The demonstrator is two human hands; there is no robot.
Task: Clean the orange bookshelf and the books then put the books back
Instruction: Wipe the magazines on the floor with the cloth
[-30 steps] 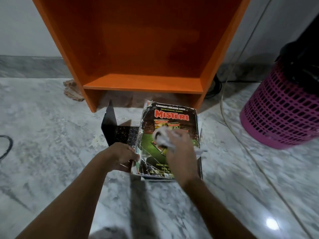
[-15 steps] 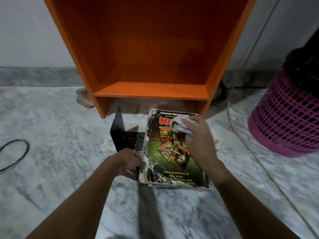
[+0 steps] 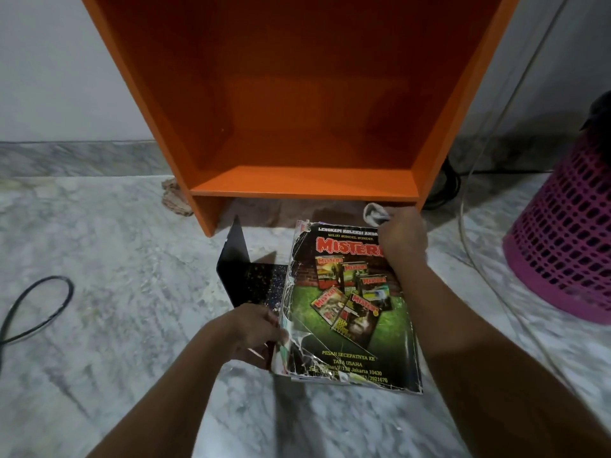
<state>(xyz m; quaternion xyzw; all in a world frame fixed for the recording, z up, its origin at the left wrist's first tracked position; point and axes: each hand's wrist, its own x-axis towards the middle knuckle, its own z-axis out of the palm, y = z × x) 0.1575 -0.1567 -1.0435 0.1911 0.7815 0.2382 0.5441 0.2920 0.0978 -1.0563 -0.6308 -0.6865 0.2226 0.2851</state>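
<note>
The book-wiping step is in hand: the right hand [image 3: 401, 236] is pressing a small white cloth [image 3: 375, 214] at the far right corner of the top cover, its fingers curling round the cloth. The left hand [image 3: 251, 332] is steadying the stack of books [image 3: 350, 309], with its fingers closing on the stack's left edge near the lower corner. The stack is lying flat on the marble floor [image 3: 132, 259], just in front of the orange bookshelf [image 3: 302, 180], whose one visible compartment is holding nothing. By my reading, the next move is calling for the cover to be finished, then for this book to be lifted or turned so the ones beneath can be wiped before anything goes back on the shelf. The worn, torn cover is likely asking for a light stroke. Counting: one bookshelf, one cloth, one stack showing a single "Misteri" cover with a few page edges under it, their number not being clear. One black bookend [image 3: 236, 269] is standing touching the stack's left side, one pink basket [image 3: 568, 246] is sitting to the right, and one black cable [image 3: 43, 305] is looping at the left.
</note>
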